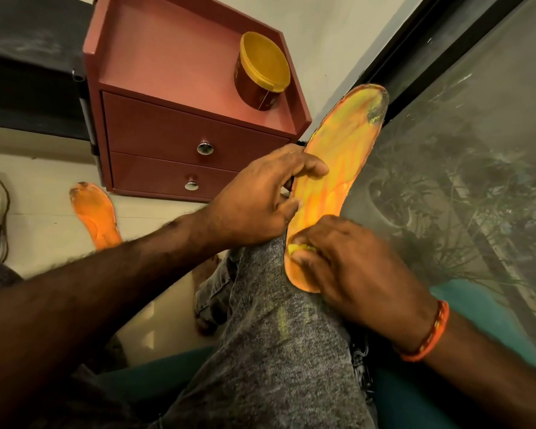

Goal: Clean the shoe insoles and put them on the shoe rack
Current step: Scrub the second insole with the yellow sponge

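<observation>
Insole [338,168] on knee, left hand [254,196] gripping its edge, right hand [353,270] pinching yellow cloth [299,247] against heel

The insole [338,168] looks like matt foam, orange-yellow, its toe end worn rough and grey. The red cabinet [167,125] has a smooth satin finish with shiny metal knobs [205,148]. The jar [260,72] at 12 o'clock is glossy plastic. The trousers [276,335] are coarse mottled-grey cloth.
</observation>
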